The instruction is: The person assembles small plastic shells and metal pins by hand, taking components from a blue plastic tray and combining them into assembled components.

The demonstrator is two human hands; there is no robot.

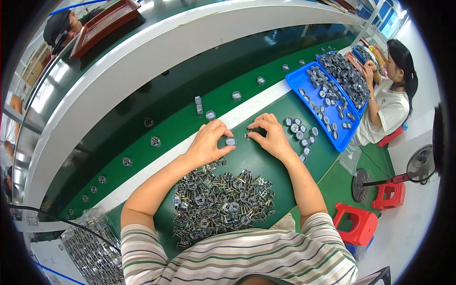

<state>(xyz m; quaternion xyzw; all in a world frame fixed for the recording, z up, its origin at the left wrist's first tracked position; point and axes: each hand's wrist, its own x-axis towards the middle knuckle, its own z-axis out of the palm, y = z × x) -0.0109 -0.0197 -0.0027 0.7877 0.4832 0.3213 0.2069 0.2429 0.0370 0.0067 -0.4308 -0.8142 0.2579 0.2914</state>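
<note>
Between the thumb and fingers of my left hand (204, 144) is a small grey plastic housing (230, 141), its pale face turned up. A short gap to the right, my right hand (273, 137) pinches a small metal-pinned part (247, 135), mostly covered by the fingertips. Below both hands, close to my body, lies a large heap of metal-pinned parts (223, 202) on the green tabletop (280, 183). Several loose grey housings (299, 135) are grouped right of my right hand. Just beyond my left hand, another housing (210, 115) sits on the green belt.
A green conveyor belt (180, 128) with spaced-out parts runs past the white strip. Blue trays (339, 145) of grey housings stand at right, near a seated co-worker (392, 90). Red stools (356, 225) and a fan (420, 164) are on the right; stacked metal parts (92, 242) lie lower left.
</note>
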